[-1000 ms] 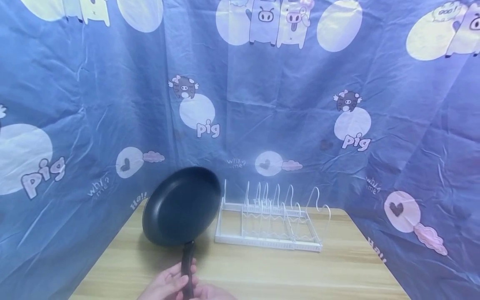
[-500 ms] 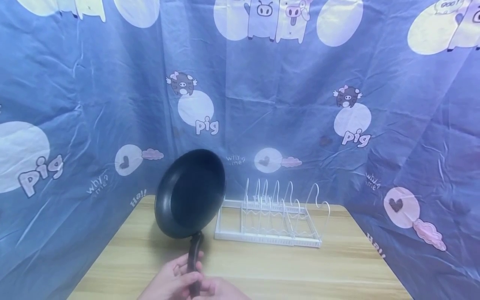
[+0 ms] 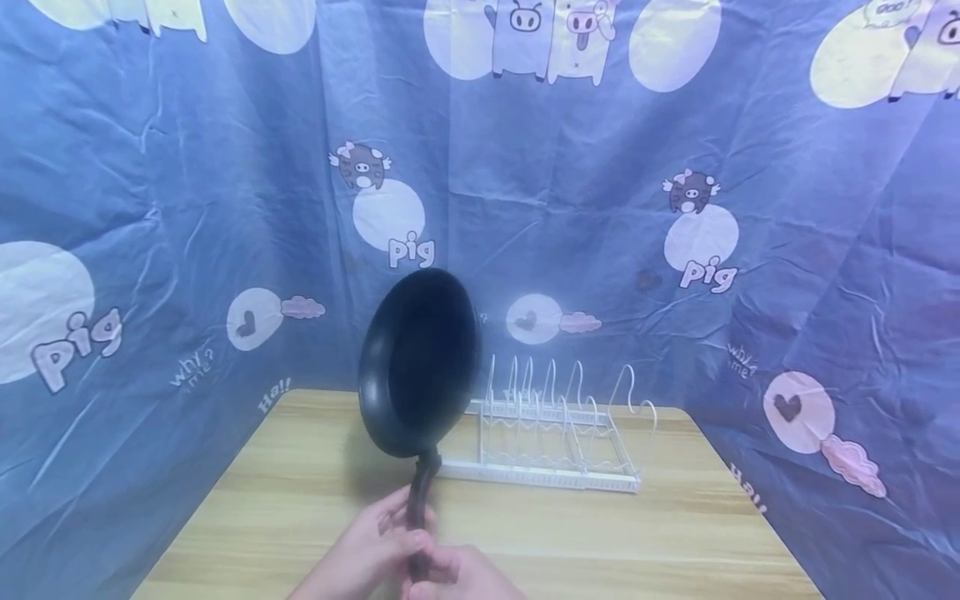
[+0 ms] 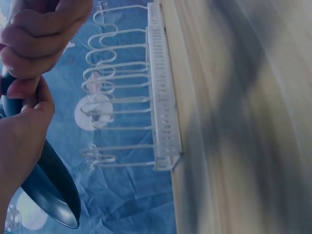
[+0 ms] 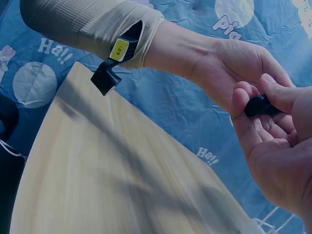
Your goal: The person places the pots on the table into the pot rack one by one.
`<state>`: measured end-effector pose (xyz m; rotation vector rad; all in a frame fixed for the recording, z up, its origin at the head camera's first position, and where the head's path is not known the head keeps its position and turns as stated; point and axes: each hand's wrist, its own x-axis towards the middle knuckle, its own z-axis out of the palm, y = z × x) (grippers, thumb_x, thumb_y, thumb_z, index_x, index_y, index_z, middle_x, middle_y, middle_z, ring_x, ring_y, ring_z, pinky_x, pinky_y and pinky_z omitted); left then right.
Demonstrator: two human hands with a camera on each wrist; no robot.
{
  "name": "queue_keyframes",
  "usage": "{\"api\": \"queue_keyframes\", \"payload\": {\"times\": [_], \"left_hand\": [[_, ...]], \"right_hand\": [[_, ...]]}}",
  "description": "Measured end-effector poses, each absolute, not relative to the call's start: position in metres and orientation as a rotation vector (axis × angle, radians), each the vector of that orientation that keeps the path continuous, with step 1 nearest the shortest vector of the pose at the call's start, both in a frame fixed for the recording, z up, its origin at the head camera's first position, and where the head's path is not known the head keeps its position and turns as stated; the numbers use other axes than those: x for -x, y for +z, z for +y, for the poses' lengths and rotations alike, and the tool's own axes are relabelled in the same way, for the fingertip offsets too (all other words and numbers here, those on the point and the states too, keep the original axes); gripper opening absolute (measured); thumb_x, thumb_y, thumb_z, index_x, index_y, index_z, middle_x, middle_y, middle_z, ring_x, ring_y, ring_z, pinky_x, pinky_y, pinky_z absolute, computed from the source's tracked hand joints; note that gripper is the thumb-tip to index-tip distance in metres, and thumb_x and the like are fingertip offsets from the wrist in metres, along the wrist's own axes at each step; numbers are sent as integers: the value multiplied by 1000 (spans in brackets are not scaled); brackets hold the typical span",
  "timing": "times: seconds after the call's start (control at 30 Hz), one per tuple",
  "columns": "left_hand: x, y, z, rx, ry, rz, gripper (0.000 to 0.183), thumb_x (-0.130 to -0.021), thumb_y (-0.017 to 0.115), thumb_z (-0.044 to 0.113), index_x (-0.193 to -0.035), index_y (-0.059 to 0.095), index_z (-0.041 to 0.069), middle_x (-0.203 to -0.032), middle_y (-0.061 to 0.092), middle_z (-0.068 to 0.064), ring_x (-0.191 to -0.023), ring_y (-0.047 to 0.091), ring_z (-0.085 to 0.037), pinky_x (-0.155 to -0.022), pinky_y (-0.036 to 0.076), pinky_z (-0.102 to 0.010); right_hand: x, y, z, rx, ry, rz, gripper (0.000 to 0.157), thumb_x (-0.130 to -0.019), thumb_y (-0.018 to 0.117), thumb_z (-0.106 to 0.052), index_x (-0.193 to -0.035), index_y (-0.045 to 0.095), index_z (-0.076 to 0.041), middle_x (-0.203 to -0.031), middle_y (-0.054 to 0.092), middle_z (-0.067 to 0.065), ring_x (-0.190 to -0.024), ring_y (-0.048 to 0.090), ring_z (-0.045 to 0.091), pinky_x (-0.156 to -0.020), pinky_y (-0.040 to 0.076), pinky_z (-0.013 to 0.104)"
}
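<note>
A black frying pan point(image 3: 420, 367) is held up above the table, its bowl raised on edge and its dark inside turned toward the head camera. My left hand point(image 3: 375, 542) grips the upper part of its handle point(image 3: 420, 500), thumb across the front. Lower down, my right hand point(image 3: 468, 575) holds the handle's end, and both hands touch there. In the right wrist view the black handle tip point(image 5: 258, 105) pokes out between the fingers. A white wire pan rack point(image 3: 540, 479) stands just right of the pan, which overlaps its left end in the head view.
The wooden table point(image 3: 637, 542) carries the rack toward its back. Blue cloth point(image 3: 562, 250) with pig prints hangs behind and on both sides. A black device point(image 5: 124, 46) is strapped over the left sleeve point(image 5: 92, 27).
Both hands have carried the frying pan right and upward, and its bowl has turned more upright and edge-on. It now covers the rack's left end. The rack has stayed put.
</note>
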<state>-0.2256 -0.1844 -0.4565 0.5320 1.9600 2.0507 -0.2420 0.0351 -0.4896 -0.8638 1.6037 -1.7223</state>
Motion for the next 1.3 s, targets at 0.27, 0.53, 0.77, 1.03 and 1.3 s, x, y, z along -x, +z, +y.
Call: {"api": "queue_keyframes", "payload": {"times": [0.27,0.53,0.77,1.03,1.3], "left_hand": [[236,-446,-170,-675,1935,2109,62,-106,68,16,-162,45,5,-146,67,-19,-128,69,-11,-109,50,-19],[248,-432,-156,-709,1797,2248,56,-103,71,20,-157,55,18,-148,67,-13,-130,66,-20,-110,49,-22],[262,-429,-151,-812,1774,2186,55,-102,70,17,-154,56,11,-148,65,-20,-132,65,-24,-111,51,-27],[274,-435,-156,-822,1752,2144,57,-104,68,14,-157,51,3,-142,66,-22,-136,64,-27,-110,50,-16],[284,-448,-161,-834,1719,2121,57,-104,66,14,-158,50,4,-140,66,-19,-134,63,-35,-110,51,-22]], "right_hand": [[244,-486,49,929,-1743,1813,42,-103,71,-18,-142,68,-3,-104,74,29,-90,68,-4,-85,59,16],[241,-481,60,950,-1796,1937,54,-104,69,-16,-151,56,6,-129,68,40,-100,76,1,-93,61,20],[242,-481,63,956,-1805,2054,43,-105,67,-15,-142,63,8,-102,75,36,-89,77,3,-92,58,20],[240,-483,56,858,-1877,2040,45,-101,71,-15,-141,65,5,-94,73,35,-78,74,-1,-82,63,22],[244,-493,47,745,-1897,2016,31,-101,71,-14,-128,70,0,-88,75,32,-75,74,2,-85,60,20]]}}
